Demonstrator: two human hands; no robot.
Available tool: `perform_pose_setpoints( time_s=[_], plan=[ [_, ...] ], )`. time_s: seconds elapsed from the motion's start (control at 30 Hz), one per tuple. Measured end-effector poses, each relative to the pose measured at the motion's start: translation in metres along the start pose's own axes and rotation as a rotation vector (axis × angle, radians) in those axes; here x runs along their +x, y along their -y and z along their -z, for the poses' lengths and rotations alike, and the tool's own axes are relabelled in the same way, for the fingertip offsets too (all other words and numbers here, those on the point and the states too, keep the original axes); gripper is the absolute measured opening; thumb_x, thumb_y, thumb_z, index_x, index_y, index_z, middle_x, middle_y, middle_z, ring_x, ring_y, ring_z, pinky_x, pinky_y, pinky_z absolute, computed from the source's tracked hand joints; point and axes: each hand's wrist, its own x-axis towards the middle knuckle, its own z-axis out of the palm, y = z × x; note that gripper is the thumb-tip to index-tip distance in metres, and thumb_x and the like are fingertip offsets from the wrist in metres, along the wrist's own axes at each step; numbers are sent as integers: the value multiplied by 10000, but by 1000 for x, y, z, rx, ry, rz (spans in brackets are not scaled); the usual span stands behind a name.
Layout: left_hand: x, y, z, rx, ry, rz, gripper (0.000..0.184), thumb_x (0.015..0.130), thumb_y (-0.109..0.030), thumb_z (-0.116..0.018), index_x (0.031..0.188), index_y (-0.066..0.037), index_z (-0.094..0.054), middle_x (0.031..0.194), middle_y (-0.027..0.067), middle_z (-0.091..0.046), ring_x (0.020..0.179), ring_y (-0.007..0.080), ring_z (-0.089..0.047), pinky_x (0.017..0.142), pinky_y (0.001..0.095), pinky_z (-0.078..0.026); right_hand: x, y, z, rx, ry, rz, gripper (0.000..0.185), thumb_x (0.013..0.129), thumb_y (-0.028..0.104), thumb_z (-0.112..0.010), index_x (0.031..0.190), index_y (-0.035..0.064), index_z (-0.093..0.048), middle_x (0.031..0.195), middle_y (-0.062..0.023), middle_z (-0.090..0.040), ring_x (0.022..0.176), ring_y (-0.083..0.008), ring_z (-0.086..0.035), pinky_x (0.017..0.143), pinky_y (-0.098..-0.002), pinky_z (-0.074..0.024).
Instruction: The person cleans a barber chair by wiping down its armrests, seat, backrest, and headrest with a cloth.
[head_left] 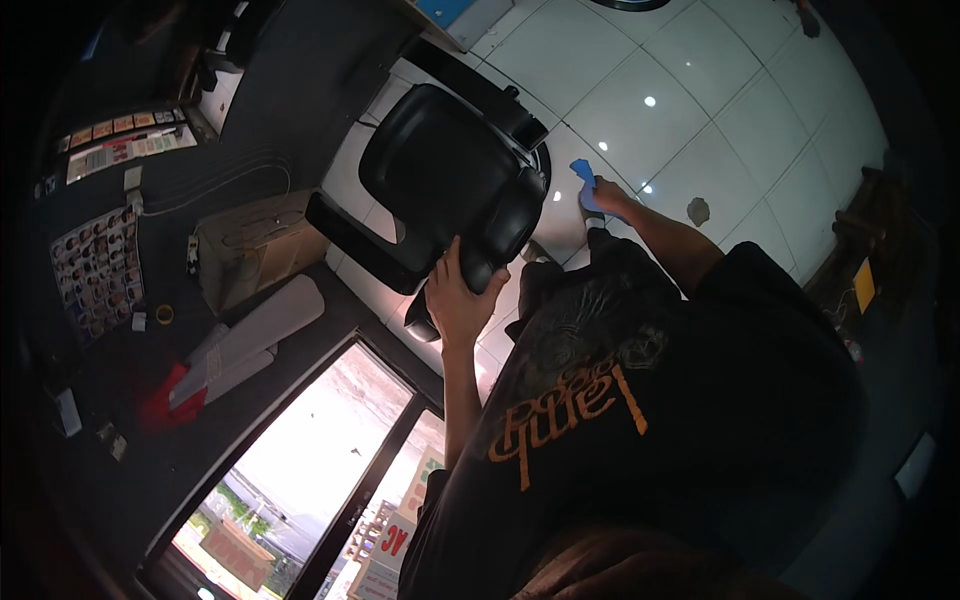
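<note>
A black chair (435, 150) was touched by the left hand (462, 305), fingers spread.
A blue object (582, 171), hard to identify, was gripped and partly hidden by the right hand (607, 197).

Black padded chair (430, 150), smooth and slightly shiny, two armrests, upright on the pale tiled floor (700, 110), crumpled blue cloth (582, 170) bunched in the right hand (608, 198), one end sticking out.

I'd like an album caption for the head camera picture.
Left hand on a black chair, right hand gripping a blue cloth over a tiled floor.
</note>
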Motion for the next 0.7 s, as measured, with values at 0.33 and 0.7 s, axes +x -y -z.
perform_pose_setpoints(
  time_s=[0.33,0.7],
  plan=[
    [42,-32,1,35,229,-624,922,881,-326,-776,1625,-57,-303,1652,267,-281,1547,487,-204,1213,696,-127,-101,-51,-67,201,-148,-364,555,967,393,-574,1320,-35,-562,1187,-321,-701,1115,-473,-692,963,-545,-542],
    [96,-149,-147,88,528,-1363,554,970,-412,-663,1433,-118,-587,1365,122,-654,1345,348,-547,1170,579,-345,-130,21,-265,681,-279,-554,516,955,293,-520,1396,26,-526,1272,-359,-643,1204,-496,-633,1054,-560,-483]
  ],
)
